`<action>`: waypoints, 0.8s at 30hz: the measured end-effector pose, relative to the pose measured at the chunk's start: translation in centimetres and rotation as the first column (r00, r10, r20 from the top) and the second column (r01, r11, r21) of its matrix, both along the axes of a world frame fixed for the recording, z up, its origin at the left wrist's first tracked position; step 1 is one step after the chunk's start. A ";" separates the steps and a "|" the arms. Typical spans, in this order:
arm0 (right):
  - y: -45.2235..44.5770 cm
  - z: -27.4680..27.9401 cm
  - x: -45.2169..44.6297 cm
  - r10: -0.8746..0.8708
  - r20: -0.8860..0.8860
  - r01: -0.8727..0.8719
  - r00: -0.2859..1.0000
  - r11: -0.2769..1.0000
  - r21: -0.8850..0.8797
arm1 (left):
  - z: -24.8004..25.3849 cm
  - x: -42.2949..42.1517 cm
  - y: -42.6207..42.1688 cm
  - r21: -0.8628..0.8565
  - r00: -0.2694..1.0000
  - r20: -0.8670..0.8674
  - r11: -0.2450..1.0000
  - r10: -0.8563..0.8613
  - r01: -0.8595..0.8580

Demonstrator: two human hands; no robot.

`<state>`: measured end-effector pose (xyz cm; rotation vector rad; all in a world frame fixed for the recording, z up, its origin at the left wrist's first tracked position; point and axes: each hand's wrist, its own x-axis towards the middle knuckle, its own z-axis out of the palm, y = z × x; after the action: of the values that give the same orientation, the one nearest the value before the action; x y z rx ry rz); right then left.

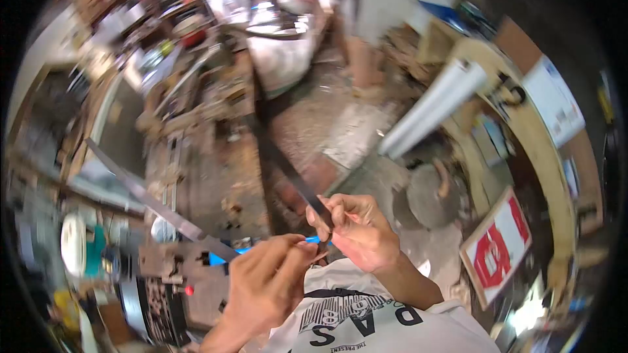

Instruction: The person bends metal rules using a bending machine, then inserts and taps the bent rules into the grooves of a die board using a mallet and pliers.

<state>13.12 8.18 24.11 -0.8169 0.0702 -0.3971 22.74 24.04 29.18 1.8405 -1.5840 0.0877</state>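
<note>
My left hand point(268, 281) is closed around the near end of a long, thin grey strip point(147, 199), which curves away to the upper left. Pinched in my right hand point(363, 232) is a flat dark strip point(291, 173), running up and left toward the wooden workbench point(216, 186). Whether the two strips are one bent piece, I cannot tell. The hands are close together in front of my white printed shirt point(366, 314). A narrow blue object point(243, 250) shows behind my left hand, partly hidden by the fingers.
A white bag point(281, 62) stands beyond the bench. On the right are a long white tube-like piece point(435, 108), a round grey block point(432, 196) and a framed red-and-white board point(500, 248). A white-and-teal container point(82, 245) is at left. Much is blurred.
</note>
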 end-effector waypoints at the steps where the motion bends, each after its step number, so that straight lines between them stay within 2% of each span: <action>1: -0.8 0.2 -2.3 -0.069 -0.009 0.069 0.998 0.998 0.013 | 1.4 -1.1 -1.4 0.008 0.996 -0.002 0.996 -0.093 0.093; 2: -1.8 0.3 -4.6 -0.155 -0.007 0.155 0.988 0.988 -0.004 | 3.1 -2.4 -3.2 0.173 0.996 0.078 0.984 -0.046 0.032; 3: -3.0 -1.1 -7.5 -0.232 0.074 0.235 0.970 0.971 -0.045 | 4.0 -3.7 -5.6 0.316 0.984 0.177 0.948 -0.033 -0.025; 4: -3.4 -2.1 -9.8 -0.462 0.069 0.463 0.884 0.848 -0.259 | 3.3 -3.9 -6.3 0.450 0.967 0.222 0.893 -0.125 0.012; 5: -4.2 -2.6 -12.8 -0.550 -0.003 0.527 0.835 0.803 -0.279 | 2.1 -4.5 -7.0 0.570 0.934 0.267 0.820 -0.237 0.045; 6: -5.0 -3.2 -16.0 -0.627 -0.079 0.581 0.775 0.756 -0.302 | 2.5 -7.2 -9.5 0.596 0.904 0.231 0.786 -0.360 0.161; 7: -5.5 -3.9 -19.0 -0.625 -0.082 0.598 0.777 0.772 -0.214 | 2.9 -9.8 -10.6 0.630 0.869 0.198 0.738 -0.454 0.243; 9: -6.0 -5.2 -25.2 -0.626 -0.082 0.625 0.776 0.780 -0.033 | 0.6 -12.6 -14.6 0.654 0.734 0.234 0.662 -0.637 0.367; 10: -5.9 -5.2 -28.6 -0.696 -0.203 0.698 0.688 0.712 -0.075 | -0.5 -15.3 -16.3 0.627 0.709 0.203 0.645 -0.676 0.436; 12: -6.3 -6.9 -36.0 -0.744 -0.375 0.791 0.553 0.610 -0.044 | -2.1 -21.2 -19.1 0.520 0.632 0.158 0.608 -0.759 0.600; 13: -6.4 -7.7 -39.6 -0.749 -0.457 0.833 0.479 0.553 -0.033 | -3.6 -23.9 -21.1 0.532 0.604 0.162 0.585 -0.780 0.612; 15: -7.2 -11.6 -47.8 -0.810 -0.313 0.863 0.496 0.501 0.071 | -7.3 -28.7 -24.2 0.268 0.248 0.050 0.252 -0.968 0.930; 16: -7.5 -12.4 -51.4 -0.804 -0.402 0.857 0.438 0.508 -0.082 | -8.8 -31.0 -25.1 0.281 0.229 0.003 0.221 -0.973 0.934; 17: -8.0 -13.3 -54.7 -0.809 -0.473 0.871 0.350 0.466 -0.154 | -10.3 -34.5 -26.3 0.286 0.218 -0.042 0.197 -0.975 0.938; 19: -8.5 -16.0 -60.4 -0.802 -0.583 0.870 0.134 0.376 -0.318 | -13.4 -40.4 -28.4 0.369 0.192 -0.003 0.177 -0.981 0.912; 20: -8.6 -17.7 -62.9 -0.785 -0.619 0.852 0.007 0.329 -0.408 | -15.4 -43.1 -29.2 0.327 0.208 -0.020 0.190 -0.978 0.926; 21: -8.5 -19.9 -65.3 -0.810 -0.540 0.693 -0.231 0.252 -0.675 | -17.9 -45.7 -30.2 0.277 0.226 -0.025 0.211 -0.974 0.937; 22: -8.4 -22.0 -67.8 -0.778 -0.414 0.454 -0.473 0.188 -0.871 | -21.1 -47.3 -30.8 0.261 0.234 -0.085 0.205 -0.969 0.943; 23: -7.9 -23.4 -69.4 -0.707 -0.121 0.068 -0.697 0.103 -0.992 | -23.8 -48.8 -31.3 0.244 0.236 -0.146 0.196 -0.961 0.950; 24: -7.1 -23.3 -70.8 -0.641 -0.041 -0.089 -0.767 0.170 -0.982 | -25.1 -50.5 -31.3 0.264 0.237 -0.150 0.192 -0.960 0.945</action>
<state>-57.66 1.03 0.79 -1.3949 2.7149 -0.9567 -27.78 -7.30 4.09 0.6335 -2.6269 -0.7533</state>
